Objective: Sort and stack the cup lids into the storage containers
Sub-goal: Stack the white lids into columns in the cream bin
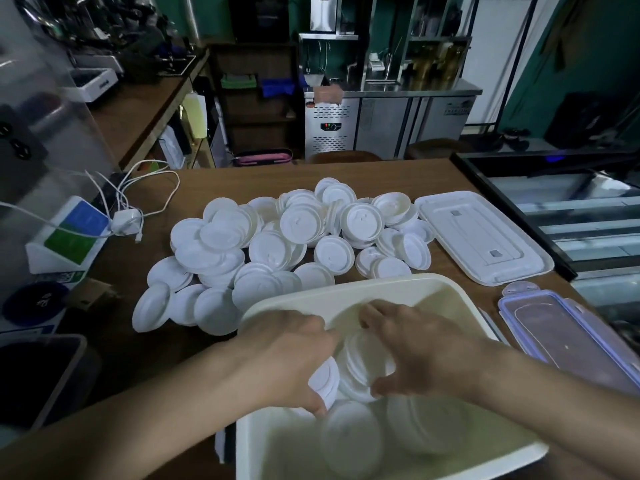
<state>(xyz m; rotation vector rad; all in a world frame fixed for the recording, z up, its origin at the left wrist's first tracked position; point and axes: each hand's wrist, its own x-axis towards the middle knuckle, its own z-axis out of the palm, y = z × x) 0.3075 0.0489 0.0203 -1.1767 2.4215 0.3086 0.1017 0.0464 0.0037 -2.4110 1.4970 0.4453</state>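
head view: left hand (294,355) and right hand (420,355) grip lid stack (363,370) inside bin (346,289).

Premises: café or drinks shop, service side. Stainless under-counter refrigerator (388,123), 12 o'clock; glass display case (571,209), 3 o'clock; QR payment stand (65,237), 9 o'clock; possibly a coffee machine (86,26), blurred, 10 o'clock; heaped cup lids (294,233) on wooden counter (242,181).

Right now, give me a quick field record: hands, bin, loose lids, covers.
left hand: grips lid stack inside the bin
right hand: grips the same stack from the opposite side
bin: cream, nearest the camera, further lids lying in it
loose lids: large unsorted pile on table beyond bin
white cover: flat, right of pile
clear cover: purple clips, right of bin
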